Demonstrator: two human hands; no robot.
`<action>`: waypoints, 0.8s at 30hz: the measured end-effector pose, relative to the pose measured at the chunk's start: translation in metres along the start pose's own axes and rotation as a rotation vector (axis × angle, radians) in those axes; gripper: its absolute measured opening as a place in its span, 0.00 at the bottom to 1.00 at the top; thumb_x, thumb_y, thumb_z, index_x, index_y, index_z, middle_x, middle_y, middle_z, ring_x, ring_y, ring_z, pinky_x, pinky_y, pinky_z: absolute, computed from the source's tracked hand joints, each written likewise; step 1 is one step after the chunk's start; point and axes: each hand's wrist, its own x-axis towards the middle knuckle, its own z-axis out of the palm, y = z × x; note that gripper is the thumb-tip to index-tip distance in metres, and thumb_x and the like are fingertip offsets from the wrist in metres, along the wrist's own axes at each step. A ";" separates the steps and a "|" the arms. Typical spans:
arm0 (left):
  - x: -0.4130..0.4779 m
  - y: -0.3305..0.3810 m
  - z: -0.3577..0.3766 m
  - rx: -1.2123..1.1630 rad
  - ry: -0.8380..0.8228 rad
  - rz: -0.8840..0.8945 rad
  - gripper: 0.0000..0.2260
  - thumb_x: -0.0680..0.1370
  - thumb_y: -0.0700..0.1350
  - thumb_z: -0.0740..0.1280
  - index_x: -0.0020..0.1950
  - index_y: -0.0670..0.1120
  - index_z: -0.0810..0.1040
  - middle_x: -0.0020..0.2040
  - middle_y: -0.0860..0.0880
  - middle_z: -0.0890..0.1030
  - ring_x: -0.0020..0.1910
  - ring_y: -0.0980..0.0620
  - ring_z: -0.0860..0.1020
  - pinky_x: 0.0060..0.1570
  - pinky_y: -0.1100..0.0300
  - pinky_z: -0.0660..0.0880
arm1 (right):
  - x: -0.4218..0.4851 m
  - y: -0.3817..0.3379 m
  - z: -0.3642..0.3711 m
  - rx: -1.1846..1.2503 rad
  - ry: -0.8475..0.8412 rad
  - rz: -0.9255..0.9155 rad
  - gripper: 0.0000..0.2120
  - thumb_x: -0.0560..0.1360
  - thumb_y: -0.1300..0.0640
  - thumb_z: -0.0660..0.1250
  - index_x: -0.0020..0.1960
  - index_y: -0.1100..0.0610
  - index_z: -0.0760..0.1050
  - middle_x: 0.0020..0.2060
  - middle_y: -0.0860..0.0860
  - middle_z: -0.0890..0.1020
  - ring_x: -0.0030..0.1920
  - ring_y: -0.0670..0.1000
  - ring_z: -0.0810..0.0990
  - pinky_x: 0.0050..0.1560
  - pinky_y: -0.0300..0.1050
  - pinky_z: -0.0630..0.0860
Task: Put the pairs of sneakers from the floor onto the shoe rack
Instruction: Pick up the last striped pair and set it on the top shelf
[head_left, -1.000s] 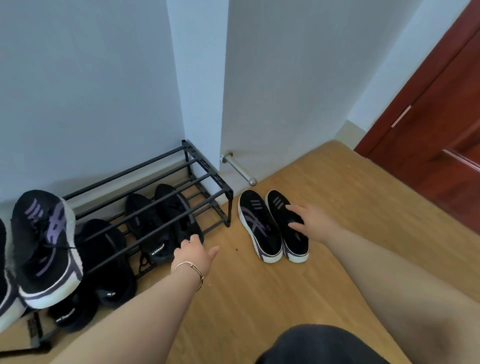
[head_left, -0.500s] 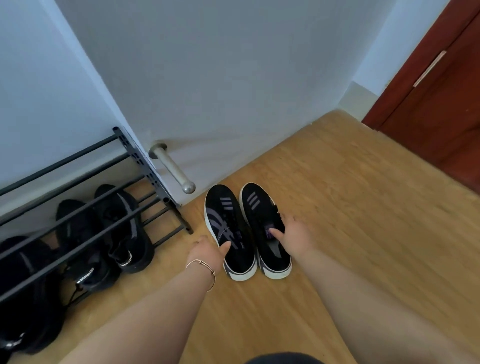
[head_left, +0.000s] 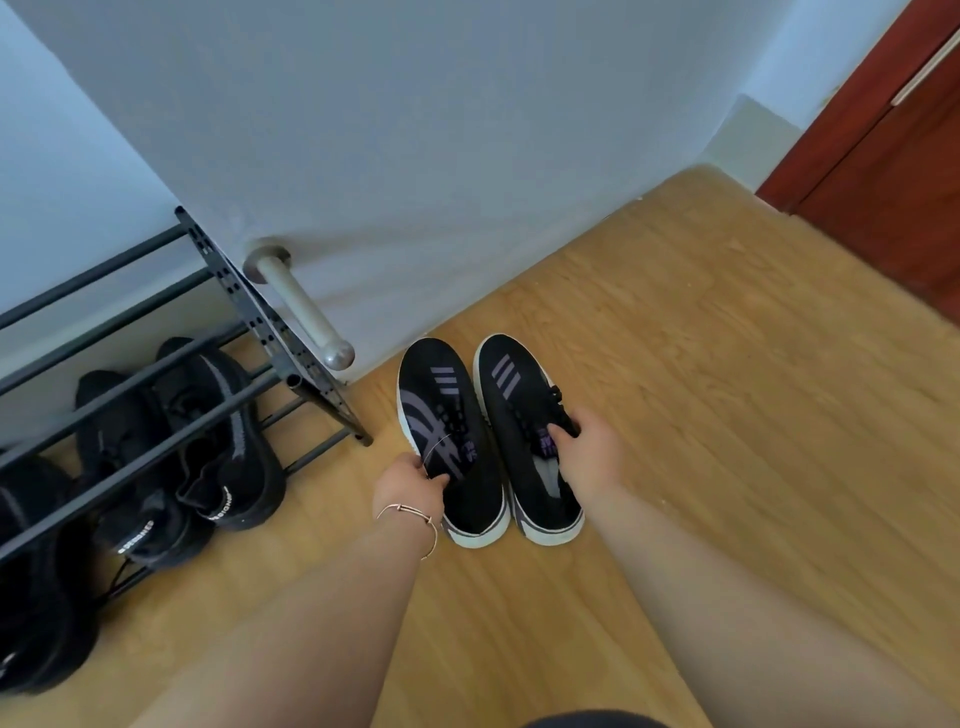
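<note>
Two black sneakers with purple stripes and white soles stand side by side on the wooden floor, toes toward the wall. My left hand (head_left: 410, 486), with a thin bracelet at the wrist, grips the left sneaker (head_left: 447, 415) at its opening. My right hand (head_left: 587, 452) grips the right sneaker (head_left: 519, 410) at its tongue and laces. The black metal shoe rack (head_left: 270, 332) stands to the left against the wall.
A black pair of sneakers (head_left: 208, 447) sits on the rack's lower level, with more dark shoes further left. A metal door stop (head_left: 306, 312) juts from the white wall beside the rack. A red-brown door (head_left: 893, 171) is at the far right.
My view has swung right and closer to the pair on the floor. Both hands have moved onto the sneakers and closed on them, one each.
</note>
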 end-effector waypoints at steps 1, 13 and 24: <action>0.001 -0.003 0.001 -0.028 0.009 0.003 0.15 0.76 0.46 0.71 0.61 0.43 0.76 0.49 0.45 0.83 0.49 0.43 0.80 0.48 0.55 0.77 | -0.001 0.000 -0.001 0.019 0.004 0.004 0.05 0.78 0.54 0.66 0.51 0.55 0.79 0.43 0.51 0.82 0.44 0.55 0.80 0.39 0.45 0.70; -0.018 -0.036 -0.008 -0.163 0.046 0.072 0.11 0.76 0.42 0.69 0.58 0.48 0.78 0.41 0.54 0.79 0.44 0.48 0.81 0.48 0.51 0.81 | -0.033 0.012 -0.006 0.104 -0.067 0.041 0.07 0.79 0.53 0.66 0.54 0.53 0.79 0.41 0.46 0.80 0.41 0.49 0.78 0.36 0.42 0.71; -0.050 -0.091 -0.054 -0.231 -0.040 0.155 0.09 0.76 0.41 0.70 0.54 0.51 0.79 0.41 0.51 0.80 0.44 0.47 0.83 0.47 0.48 0.82 | -0.118 0.005 0.000 0.077 -0.043 0.046 0.06 0.79 0.52 0.67 0.53 0.52 0.78 0.40 0.45 0.79 0.39 0.46 0.77 0.34 0.41 0.71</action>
